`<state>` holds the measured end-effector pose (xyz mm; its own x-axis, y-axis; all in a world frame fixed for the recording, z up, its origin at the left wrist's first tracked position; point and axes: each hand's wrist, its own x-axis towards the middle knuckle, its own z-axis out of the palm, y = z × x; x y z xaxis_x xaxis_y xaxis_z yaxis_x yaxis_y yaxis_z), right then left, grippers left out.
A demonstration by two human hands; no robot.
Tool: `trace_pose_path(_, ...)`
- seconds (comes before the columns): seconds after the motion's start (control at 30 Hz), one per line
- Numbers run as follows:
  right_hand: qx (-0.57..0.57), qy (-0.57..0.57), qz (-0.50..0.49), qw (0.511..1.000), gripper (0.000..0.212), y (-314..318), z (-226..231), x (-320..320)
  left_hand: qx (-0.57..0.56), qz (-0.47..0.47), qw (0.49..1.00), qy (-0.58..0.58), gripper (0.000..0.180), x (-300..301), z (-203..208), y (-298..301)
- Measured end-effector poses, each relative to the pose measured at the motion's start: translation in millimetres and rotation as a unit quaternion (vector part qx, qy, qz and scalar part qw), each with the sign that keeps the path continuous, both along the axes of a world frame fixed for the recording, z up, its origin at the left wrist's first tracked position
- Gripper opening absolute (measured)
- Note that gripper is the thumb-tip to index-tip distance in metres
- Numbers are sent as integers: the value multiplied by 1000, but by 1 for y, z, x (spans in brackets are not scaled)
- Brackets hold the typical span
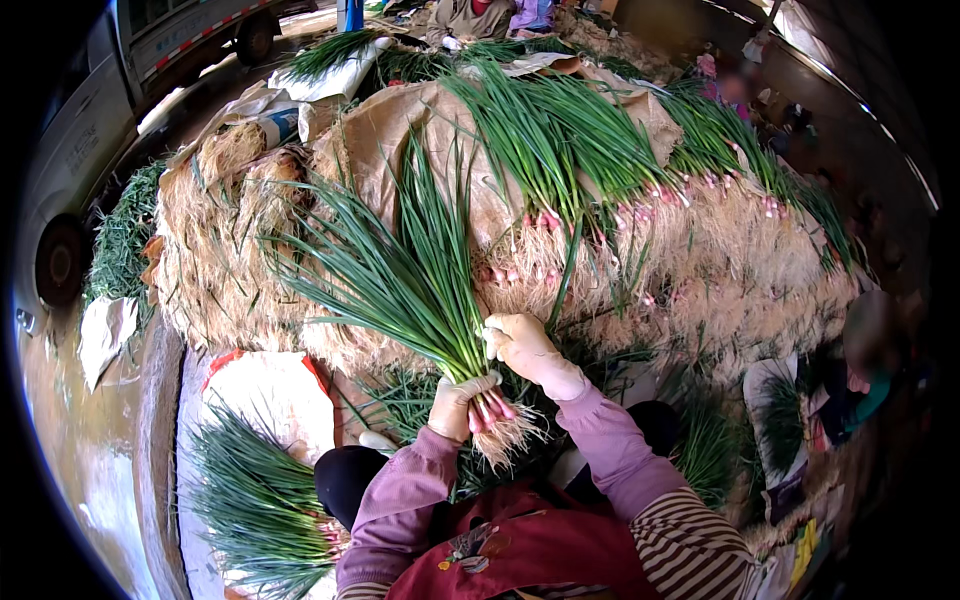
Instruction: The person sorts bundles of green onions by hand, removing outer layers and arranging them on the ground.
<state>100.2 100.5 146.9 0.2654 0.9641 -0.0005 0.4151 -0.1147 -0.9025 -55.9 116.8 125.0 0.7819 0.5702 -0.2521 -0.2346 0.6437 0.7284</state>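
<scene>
At 12 o'clock we have the bunch, left hand wrapped round it above the bulbs, right hand curled beside it, hold unclear. Likely light, floppy, bruisable; grip low.

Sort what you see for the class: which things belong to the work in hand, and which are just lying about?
Likely in the work:
- spring onion bunch, gripped by the left hand
- right hand, against its stems
- onions laid on the heap

Seemingly just there:
- white sack, far left
- truck, upper left
</scene>
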Motion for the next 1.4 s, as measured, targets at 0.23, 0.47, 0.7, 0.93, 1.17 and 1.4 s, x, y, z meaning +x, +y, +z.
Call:
trace_pose_path(0.23,201,-362,-170,894,10,7,3,29,-70,4,998,-3,19,-3,-9,-2)
trace_pose_path(0.47,-177,-104,69,976,41,-15,41,40,0,-1,1000,8,17,-7,13,-3)
trace_pose_path(0.7,106,96,-110,984,11,-39,38,15,-22,-5,1000,-19,14,0,11,-5)
trace_pose_path(0.93,118,-162,-557,806,25,-254,15,162,18,7,1000,-7,10,1,14,-9)
trace_pose_path(1.17,-81,-144,-387,907,29,-220,43,154,-41,-7,999,-20,14,-2,11,-2)
trace_pose_path(1.4,-10,-354,-244,903,32,59,97,178,-31,-45,999,-4,14,-1,11,3)
